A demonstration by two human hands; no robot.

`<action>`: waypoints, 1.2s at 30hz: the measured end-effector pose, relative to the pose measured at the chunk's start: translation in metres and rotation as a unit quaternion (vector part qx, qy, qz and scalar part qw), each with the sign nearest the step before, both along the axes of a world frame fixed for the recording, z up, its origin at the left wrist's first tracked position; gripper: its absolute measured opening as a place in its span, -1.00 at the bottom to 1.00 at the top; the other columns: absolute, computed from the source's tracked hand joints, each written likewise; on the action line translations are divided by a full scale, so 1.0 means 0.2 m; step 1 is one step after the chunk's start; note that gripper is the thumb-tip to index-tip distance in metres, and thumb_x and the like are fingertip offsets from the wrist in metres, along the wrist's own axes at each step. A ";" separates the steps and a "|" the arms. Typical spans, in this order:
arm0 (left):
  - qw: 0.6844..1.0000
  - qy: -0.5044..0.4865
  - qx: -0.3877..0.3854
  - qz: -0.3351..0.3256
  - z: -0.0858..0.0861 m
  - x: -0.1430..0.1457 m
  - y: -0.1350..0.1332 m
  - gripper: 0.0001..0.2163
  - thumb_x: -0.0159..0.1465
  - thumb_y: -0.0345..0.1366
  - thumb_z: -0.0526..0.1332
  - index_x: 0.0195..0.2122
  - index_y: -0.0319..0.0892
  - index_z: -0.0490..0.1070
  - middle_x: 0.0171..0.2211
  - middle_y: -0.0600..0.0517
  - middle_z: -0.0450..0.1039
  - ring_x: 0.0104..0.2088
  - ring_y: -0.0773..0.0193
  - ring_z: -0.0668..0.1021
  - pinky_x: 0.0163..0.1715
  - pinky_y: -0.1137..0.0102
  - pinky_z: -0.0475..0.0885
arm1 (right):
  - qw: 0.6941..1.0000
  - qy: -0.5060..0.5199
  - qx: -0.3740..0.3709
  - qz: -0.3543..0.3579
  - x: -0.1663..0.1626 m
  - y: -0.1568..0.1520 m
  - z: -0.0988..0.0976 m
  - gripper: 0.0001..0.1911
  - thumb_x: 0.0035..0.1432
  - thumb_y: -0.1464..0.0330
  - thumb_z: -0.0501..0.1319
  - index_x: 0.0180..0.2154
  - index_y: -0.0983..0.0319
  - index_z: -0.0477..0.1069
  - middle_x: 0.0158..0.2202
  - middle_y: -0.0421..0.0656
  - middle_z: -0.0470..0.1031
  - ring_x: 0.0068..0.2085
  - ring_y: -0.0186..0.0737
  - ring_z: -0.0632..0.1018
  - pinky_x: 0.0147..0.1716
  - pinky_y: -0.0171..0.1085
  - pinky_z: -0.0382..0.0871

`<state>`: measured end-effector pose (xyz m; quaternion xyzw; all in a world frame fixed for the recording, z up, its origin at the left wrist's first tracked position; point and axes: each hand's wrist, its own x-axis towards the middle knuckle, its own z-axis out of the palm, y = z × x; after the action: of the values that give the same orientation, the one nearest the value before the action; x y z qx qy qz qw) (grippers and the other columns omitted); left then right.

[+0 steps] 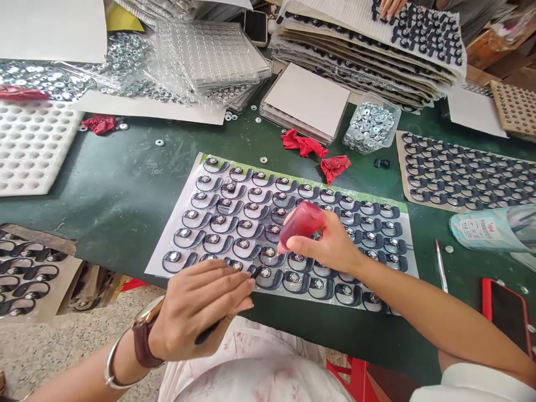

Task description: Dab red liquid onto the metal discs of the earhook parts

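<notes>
My right hand (330, 240) is wrapped round a small squeeze bottle (302, 223) of red liquid, tilted with its tip down over the parts. Below it lies a white sheet (167, 245) bearing rows of dark hook-shaped plastic parts (244, 248), each with a round silvery piece at one end. At the sheet's near edge, my left hand (205, 307) is closed on a thin black tool (207, 334). The tool's dark tip shows past my fingers beside the parts; its middle is hidden, so its kind is unclear.
A clear tub of metal washers (372, 124) stands behind the sheet, near red crumpled scraps (304, 144). Tall stacked trays (368, 56) rise at the back, with another person's hand (392, 8) on top. At right lie another parts sheet (469, 173), a pen (441, 265) and a phone (506, 312).
</notes>
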<state>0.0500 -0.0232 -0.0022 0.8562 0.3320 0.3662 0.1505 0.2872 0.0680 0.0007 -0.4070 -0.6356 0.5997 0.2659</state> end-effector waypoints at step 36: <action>0.994 0.093 0.051 -0.009 -0.04 0.03 -0.14 -0.84 0.29 -0.44 0.23 -0.13 -0.39 0.51 -0.19 -0.13 0.60 -0.17 0.14 0.63 -0.13 0.27 0.56 | 0.986 0.009 0.102 -0.132 -0.08 -0.22 -0.20 -0.81 0.09 0.24 0.33 -0.37 0.19 0.38 -0.51 -0.14 0.55 -0.50 -0.20 0.57 -0.45 -0.22 0.53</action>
<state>0.0555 -0.0505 -0.0105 0.8958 0.3182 0.3001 0.0786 0.2716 0.0231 -0.0391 -0.4523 -0.6318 0.4950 0.3889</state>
